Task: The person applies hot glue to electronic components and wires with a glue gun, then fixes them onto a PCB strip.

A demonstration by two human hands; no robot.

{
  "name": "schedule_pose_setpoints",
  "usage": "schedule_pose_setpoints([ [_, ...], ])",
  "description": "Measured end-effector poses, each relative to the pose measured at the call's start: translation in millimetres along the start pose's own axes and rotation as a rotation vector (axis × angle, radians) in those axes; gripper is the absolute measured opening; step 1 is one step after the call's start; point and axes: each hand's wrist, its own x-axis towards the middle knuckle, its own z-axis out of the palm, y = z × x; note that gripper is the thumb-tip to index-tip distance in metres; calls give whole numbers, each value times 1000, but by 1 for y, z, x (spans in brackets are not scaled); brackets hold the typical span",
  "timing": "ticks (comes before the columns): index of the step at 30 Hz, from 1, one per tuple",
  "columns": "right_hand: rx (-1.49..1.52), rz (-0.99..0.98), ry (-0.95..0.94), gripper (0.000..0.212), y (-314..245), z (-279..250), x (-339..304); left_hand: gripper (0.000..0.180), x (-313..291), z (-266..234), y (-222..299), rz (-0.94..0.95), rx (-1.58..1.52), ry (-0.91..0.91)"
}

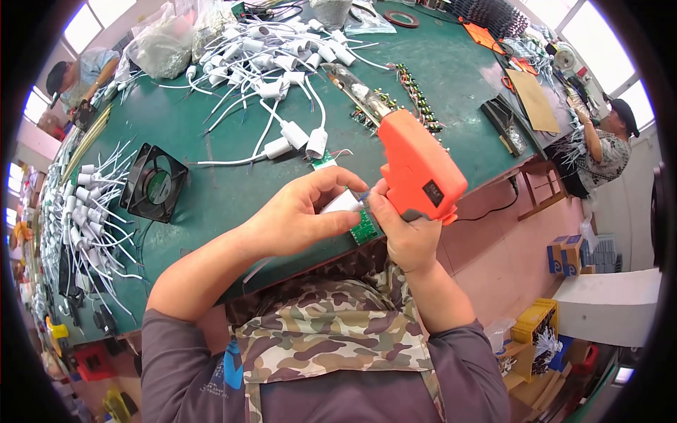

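My left hand (300, 215) pinches a white cylindrical lamp socket (343, 203) between thumb and fingers. My right hand (407, 236) is closed around an orange soldering gun (421, 166), whose metal tip points away over the table. The fingertips of both hands nearly meet beside the socket, and thin wires show there. Just below them, at the table's near edge, is a green circuit board (364, 229), partly hidden by the hands. Another small green board (324, 161) lies beyond my left hand. Several white corded sockets (295, 134) lie past it.
A large heap of white corded sockets (271, 60) covers the far table, with more at left (88, 218). A black fan (154, 183) stands at left. Small green components (419, 99) lie beyond the gun. People (599, 144) work at right and far left (88, 74).
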Motion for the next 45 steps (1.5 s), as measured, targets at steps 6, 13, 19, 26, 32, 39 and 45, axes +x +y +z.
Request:
schedule_pose_setpoints([
  [6, 216, 306, -126, 27, 4, -6, -7, 24, -11, -8, 7, 130, 297, -15],
  [13, 197, 280, -170, 37, 14, 6, -20, 17, -22, -2, 6, 181, 574, 104],
  [19, 260, 278, -134, 36, 14, 11, -25, 15, -28, 8, -19, 367, 523, 240],
  [26, 127, 284, -96, 35, 13, 6, -26, 13, -22, -3, -14, 390, 604, 288],
  [32, 148, 122, -33, 52, 7, -21, -26, 13, 7, -39, -39, 508, 1049, 507],
  [39, 197, 150, -37, 44, 5, -46, -34, 15, 24, -51, -73, 644, 1319, 536],
  [45, 16, 140, -137, 40, 16, -59, -42, 14, 27, -53, -76, 683, 1384, 509],
])
